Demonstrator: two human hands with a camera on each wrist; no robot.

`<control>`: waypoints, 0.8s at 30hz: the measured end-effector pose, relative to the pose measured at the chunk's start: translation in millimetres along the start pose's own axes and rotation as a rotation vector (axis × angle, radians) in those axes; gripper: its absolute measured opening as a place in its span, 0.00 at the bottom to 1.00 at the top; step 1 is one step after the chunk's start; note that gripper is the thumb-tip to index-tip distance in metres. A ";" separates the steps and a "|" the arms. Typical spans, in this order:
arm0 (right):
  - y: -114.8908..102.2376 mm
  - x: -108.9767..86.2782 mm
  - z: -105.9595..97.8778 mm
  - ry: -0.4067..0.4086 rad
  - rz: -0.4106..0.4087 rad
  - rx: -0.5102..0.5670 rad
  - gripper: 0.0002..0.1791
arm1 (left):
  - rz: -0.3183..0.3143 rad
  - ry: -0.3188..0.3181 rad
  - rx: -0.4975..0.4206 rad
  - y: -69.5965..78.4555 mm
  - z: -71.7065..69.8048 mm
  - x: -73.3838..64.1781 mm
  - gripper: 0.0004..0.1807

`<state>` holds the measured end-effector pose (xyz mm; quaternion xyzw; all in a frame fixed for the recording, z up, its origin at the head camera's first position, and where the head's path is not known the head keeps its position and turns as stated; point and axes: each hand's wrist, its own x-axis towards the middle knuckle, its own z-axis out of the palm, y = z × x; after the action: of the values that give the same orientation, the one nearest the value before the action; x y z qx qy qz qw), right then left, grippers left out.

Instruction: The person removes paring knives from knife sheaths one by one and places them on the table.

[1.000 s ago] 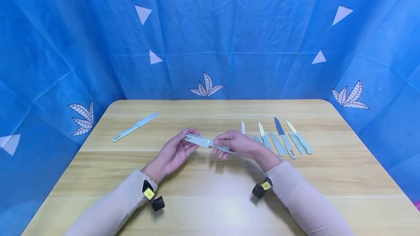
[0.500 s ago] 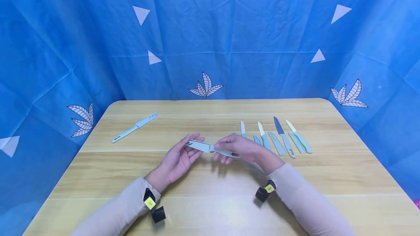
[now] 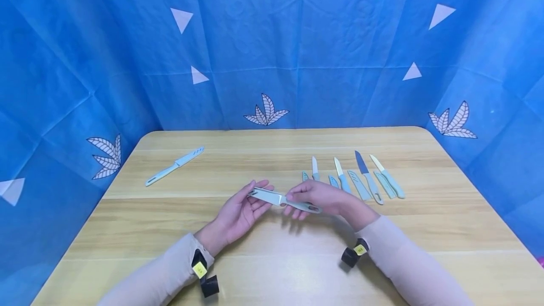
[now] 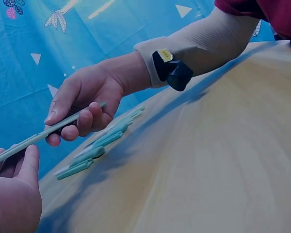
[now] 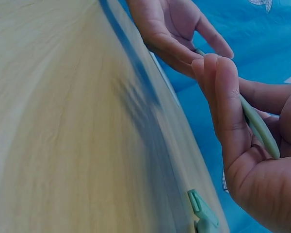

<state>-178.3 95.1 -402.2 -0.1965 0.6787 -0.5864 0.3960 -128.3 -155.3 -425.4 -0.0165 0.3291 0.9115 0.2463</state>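
Note:
Both hands hold one knife above the table, its blade inside a pale green sheath (image 3: 267, 196). My left hand (image 3: 238, 214) has the sheath's tip between thumb and fingers, palm turned up. The pale green handle (image 3: 308, 208), with a slot at its end, is gripped by my right hand (image 3: 323, 197), thumb on top and fingers beneath. Seen from the left wrist, the knife (image 4: 34, 140) slants edge-on between the two hands. In the right wrist view the handle (image 5: 262, 128) runs through the curled right hand, and the left hand (image 5: 169, 34) meets the far end.
A sheathed knife (image 3: 175, 166) lies at the table's left. Right of the hands lie several bare knives, among them a dark-bladed one (image 3: 369, 177), with loose sheaths such as a green one (image 3: 359, 185) beside them. Behind the wooden table (image 3: 140, 230) hangs a blue curtain (image 3: 348, 93).
Both hands have moved a little right and closer to the person, carrying the sheathed knife. A small sheath behind the right hand has come into view.

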 end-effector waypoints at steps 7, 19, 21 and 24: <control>5.3 -3.8 -2.6 -0.033 0.003 0.032 0.16 | -0.013 0.030 0.007 -8.3 1.6 2.0 0.27; 6.1 -8.8 -2.8 -0.029 -0.011 0.013 0.14 | -0.013 0.031 -0.038 -18.4 1.5 2.4 0.32; 7.2 -9.5 -2.6 -0.042 -0.013 0.011 0.14 | -0.015 0.018 -0.035 -20.1 0.3 1.8 0.33; 9.1 -9.8 -2.4 -0.057 -0.019 0.010 0.14 | -0.012 0.001 -0.022 -22.2 -1.6 1.0 0.34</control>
<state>-172.3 106.0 -407.8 -0.2176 0.6623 -0.5879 0.4104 -119.2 -141.1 -440.0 -0.0215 0.3190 0.9136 0.2513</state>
